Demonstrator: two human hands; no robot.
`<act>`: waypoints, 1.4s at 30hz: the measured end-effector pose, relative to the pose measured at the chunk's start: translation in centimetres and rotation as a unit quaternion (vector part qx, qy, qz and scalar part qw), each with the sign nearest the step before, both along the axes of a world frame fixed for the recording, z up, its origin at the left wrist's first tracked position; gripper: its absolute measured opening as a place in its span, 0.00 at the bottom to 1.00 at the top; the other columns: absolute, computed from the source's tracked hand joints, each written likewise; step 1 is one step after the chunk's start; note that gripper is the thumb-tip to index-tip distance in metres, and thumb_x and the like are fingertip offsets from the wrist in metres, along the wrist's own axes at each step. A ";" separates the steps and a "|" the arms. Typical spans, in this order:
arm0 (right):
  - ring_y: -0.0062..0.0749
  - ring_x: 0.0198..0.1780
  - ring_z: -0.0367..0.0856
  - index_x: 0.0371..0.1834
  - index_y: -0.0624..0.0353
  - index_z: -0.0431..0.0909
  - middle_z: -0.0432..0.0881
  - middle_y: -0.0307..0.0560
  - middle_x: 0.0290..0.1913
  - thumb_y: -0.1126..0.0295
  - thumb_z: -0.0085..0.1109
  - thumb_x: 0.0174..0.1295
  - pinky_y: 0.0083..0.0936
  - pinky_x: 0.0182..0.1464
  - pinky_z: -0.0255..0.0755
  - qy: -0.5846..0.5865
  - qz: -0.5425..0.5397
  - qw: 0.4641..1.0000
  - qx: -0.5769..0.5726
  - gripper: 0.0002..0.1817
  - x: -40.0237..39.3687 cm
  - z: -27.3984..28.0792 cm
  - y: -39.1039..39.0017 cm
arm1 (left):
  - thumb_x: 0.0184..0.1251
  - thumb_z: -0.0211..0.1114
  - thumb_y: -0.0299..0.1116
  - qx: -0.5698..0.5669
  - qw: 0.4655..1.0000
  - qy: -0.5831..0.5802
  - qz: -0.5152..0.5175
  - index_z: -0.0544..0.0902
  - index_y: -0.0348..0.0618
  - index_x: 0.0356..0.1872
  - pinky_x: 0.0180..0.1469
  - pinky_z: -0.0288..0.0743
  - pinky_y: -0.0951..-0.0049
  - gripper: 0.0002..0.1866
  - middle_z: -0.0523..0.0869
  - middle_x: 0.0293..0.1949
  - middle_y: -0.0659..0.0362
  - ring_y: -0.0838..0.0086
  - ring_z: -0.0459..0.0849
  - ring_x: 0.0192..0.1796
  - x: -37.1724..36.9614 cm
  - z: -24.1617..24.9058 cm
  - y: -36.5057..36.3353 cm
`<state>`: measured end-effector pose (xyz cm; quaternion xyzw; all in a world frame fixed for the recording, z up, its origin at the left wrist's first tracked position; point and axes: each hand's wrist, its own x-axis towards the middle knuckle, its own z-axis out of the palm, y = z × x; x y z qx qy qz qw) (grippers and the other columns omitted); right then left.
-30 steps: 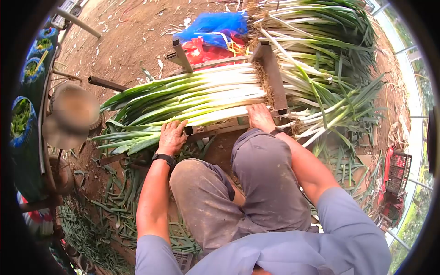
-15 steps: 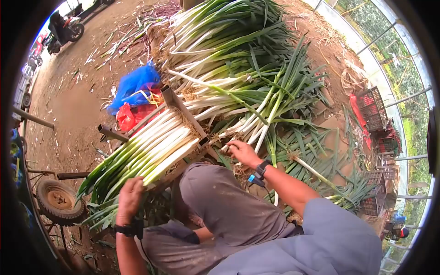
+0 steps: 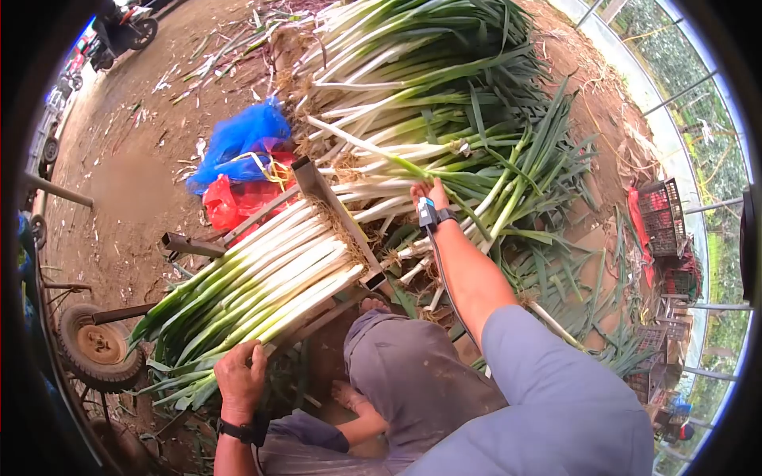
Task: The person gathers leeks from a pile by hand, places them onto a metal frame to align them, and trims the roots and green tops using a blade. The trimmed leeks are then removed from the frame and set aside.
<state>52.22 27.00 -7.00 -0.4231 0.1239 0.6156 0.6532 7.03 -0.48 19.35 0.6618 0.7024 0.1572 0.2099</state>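
Right hand point(image 3: 429, 193) reaches into the big leek pile point(image 3: 444, 103), near the middle of the frame, but whether it grips one is hard to tell. Left hand point(image 3: 240, 377), low on the left, has bent fingers by the green tops of the leek row point(image 3: 270, 274) in the metal rack point(image 3: 329, 202), and its grip can't be told either. Leeks cross in the pile, so a hard pull could drag others along or rip leaves.

We count two hands point(image 3: 240, 377), two wristbands point(image 3: 244, 429), one rack point(image 3: 324, 189) and one blue net point(image 3: 248, 141); the leeks point(image 3: 274, 270) are too many for us to number.
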 end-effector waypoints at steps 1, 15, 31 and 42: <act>0.38 0.37 0.81 0.52 0.58 0.72 0.83 0.44 0.42 0.43 0.44 0.77 0.32 0.38 0.81 -0.059 -0.004 0.998 -0.018 0.27 0.1 1.4 -0.3 | 0.67 0.67 0.35 -0.008 1.000 -0.002 0.009 0.89 0.42 0.38 0.38 0.80 0.62 0.08 0.89 0.33 0.51 0.57 0.88 0.33 -0.2 -0.1 -0.2; 0.33 0.45 0.79 0.60 0.62 0.71 0.80 0.47 0.49 0.34 0.52 0.70 0.35 0.49 0.76 -0.569 -0.045 0.821 -0.015 0.38 25.0 17.6 -6.4 | 0.70 0.64 0.34 -0.004 1.000 0.008 0.005 0.87 0.37 0.40 0.42 0.79 0.61 0.10 0.89 0.35 0.48 0.54 0.88 0.37 -0.9 -0.8 -0.2; 0.60 0.70 0.70 0.72 0.72 0.60 0.65 0.71 0.72 0.32 0.78 0.40 0.46 0.71 0.66 -0.423 0.008 0.845 -0.328 0.65 7.6 0.4 -14.1 | 0.71 0.64 0.35 -0.010 0.998 0.061 0.000 0.87 0.37 0.41 0.45 0.79 0.60 0.11 0.89 0.37 0.47 0.52 0.88 0.40 -0.2 0.3 -0.2; 0.49 0.47 0.86 0.58 0.75 0.73 0.84 0.61 0.50 0.68 0.70 0.51 0.42 0.54 0.78 -0.452 0.066 0.850 -0.261 0.32 10.0 -1.9 -14.0 | 0.70 0.64 0.34 -0.009 0.999 0.049 -0.002 0.87 0.37 0.41 0.43 0.79 0.59 0.10 0.89 0.36 0.48 0.53 0.87 0.38 0.3 0.5 -0.3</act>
